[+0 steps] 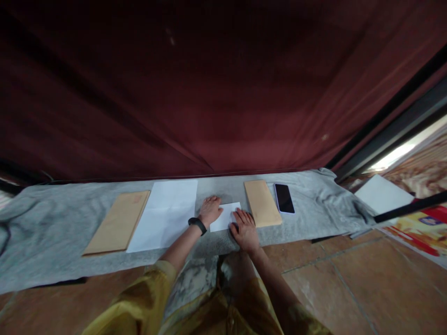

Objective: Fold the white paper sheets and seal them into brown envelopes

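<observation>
A small folded sheet of white paper [223,218] lies flat on a grey cloth [216,188] between my hands. My left hand [210,211], with a black band on its wrist, rests at the paper's left edge, its fingers flat. On the right part of the paper lies my right hand [246,231], fingers stretched out and slightly spread. Just right of it is a brown envelope [262,203]. Left of my left hand are larger white sheets [167,214] with a crease across them. Neither hand grips anything.
Brown envelopes [118,221] are stacked at the left. A phone [284,198] with a dark screen lies right of the single envelope. Behind the cloth hangs a dark red curtain [216,116], with a metal frame [391,121] at the right. A tiled floor [335,279] is in front.
</observation>
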The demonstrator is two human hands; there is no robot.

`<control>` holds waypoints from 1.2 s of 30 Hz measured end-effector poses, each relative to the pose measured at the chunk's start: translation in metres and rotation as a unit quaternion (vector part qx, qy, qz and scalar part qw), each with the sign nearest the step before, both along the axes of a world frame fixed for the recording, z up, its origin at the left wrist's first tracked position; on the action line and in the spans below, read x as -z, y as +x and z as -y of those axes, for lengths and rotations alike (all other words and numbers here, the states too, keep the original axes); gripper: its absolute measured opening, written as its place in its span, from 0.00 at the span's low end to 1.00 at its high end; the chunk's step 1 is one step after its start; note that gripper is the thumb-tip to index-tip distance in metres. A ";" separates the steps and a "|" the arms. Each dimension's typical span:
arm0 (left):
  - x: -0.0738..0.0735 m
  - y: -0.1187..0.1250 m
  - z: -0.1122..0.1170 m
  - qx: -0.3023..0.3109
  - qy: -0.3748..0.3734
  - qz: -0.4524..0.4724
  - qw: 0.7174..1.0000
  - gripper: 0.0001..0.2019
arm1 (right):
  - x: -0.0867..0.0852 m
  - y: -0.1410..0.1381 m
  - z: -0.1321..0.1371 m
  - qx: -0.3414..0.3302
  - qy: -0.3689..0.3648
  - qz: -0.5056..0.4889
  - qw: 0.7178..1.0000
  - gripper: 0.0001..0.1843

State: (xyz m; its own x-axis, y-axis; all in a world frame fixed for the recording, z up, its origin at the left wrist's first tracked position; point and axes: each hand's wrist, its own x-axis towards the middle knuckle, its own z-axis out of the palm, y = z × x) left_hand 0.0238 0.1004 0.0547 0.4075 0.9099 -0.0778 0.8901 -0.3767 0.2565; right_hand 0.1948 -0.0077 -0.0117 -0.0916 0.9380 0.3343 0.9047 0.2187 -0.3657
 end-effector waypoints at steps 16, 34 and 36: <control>0.002 -0.016 -0.003 -0.072 -0.170 0.147 0.972 0.10 | -0.001 -0.001 0.001 -0.007 -0.008 -0.019 1.000 0.26; 0.016 -0.024 0.031 -0.231 -0.265 0.484 0.801 0.14 | 0.004 0.004 0.008 -0.025 0.031 -0.108 0.993 0.25; 0.018 -0.018 0.035 -0.246 -0.267 0.484 0.796 0.11 | 0.004 0.004 0.010 -0.026 0.026 -0.095 0.995 0.24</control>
State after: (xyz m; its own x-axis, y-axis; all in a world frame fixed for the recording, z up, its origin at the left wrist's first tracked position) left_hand 0.0055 0.0651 0.0362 0.1166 0.9201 -0.3740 0.1844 0.3500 0.9184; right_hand 0.1983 -0.0174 -0.0158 -0.0701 0.9143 0.3990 0.8067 0.2872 -0.5164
